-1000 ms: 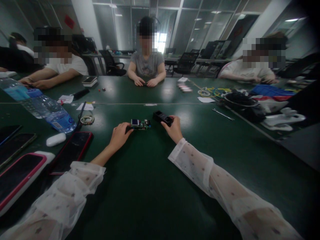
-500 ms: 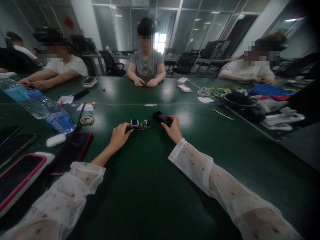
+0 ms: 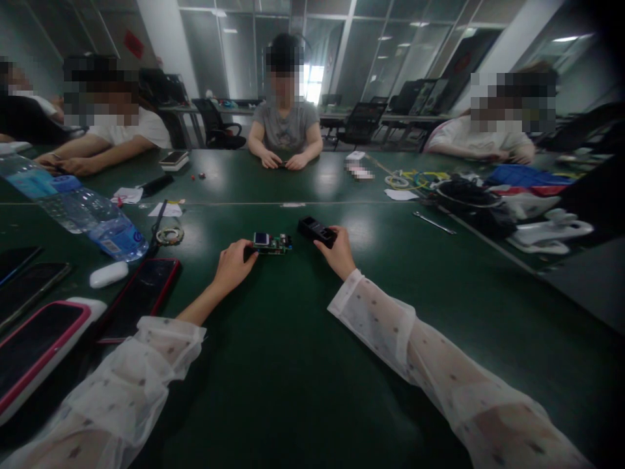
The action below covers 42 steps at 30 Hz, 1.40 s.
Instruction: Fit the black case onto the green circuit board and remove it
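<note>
A green circuit board (image 3: 278, 245) with a small white-framed screen (image 3: 262, 239) lies over the dark green table (image 3: 273, 365). My left hand (image 3: 235, 262) pinches its left end between thumb and fingers. Just right of the board, my right hand (image 3: 338, 251) grips the right end of a black rectangular case (image 3: 315, 230), thumb at the near side. A small gap separates the case from the board. Both sleeves are sheer white with dark dots.
Phones (image 3: 141, 296), a white earbud case (image 3: 109, 275) and water bottles (image 3: 105, 225) stand or lie at left. A wrench (image 3: 434, 223), cables (image 3: 415, 179) and a white plastic part (image 3: 549, 231) are at right. Three people sit across, one more far left.
The board and my left hand have shifted very slightly left. My right hand and the black case look almost unmoved. The person at far left has changed head position.
</note>
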Each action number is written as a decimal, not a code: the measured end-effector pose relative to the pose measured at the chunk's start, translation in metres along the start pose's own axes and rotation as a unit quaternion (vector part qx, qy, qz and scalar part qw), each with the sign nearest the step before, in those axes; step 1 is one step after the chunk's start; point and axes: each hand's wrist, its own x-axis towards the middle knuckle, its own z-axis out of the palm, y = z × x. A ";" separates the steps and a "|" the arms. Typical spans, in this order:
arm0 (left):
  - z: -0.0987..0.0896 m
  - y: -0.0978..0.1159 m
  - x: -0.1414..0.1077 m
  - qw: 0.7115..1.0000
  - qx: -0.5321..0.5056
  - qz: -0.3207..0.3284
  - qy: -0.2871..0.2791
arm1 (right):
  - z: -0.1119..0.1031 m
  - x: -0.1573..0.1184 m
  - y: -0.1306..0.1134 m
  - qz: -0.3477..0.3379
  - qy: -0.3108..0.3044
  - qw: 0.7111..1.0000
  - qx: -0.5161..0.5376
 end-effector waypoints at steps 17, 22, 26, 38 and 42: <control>-0.001 0.002 -0.001 1.000 -0.006 0.003 0.004 | -0.002 -0.001 -0.004 -0.010 -0.006 1.000 -0.009; -0.002 0.001 -0.001 1.000 -0.012 0.004 -0.002 | -0.001 -0.001 0.000 -0.007 -0.004 1.000 -0.008; -0.002 0.002 -0.002 1.000 -0.004 0.009 0.004 | -0.001 0.000 0.001 0.001 -0.006 1.000 -0.005; -0.003 0.003 -0.003 1.000 -0.009 0.011 0.003 | -0.003 0.000 -0.002 0.002 -0.021 1.000 -0.002; -0.002 0.003 -0.002 1.000 -0.009 0.010 0.003 | -0.003 0.000 -0.003 0.001 -0.011 1.000 -0.004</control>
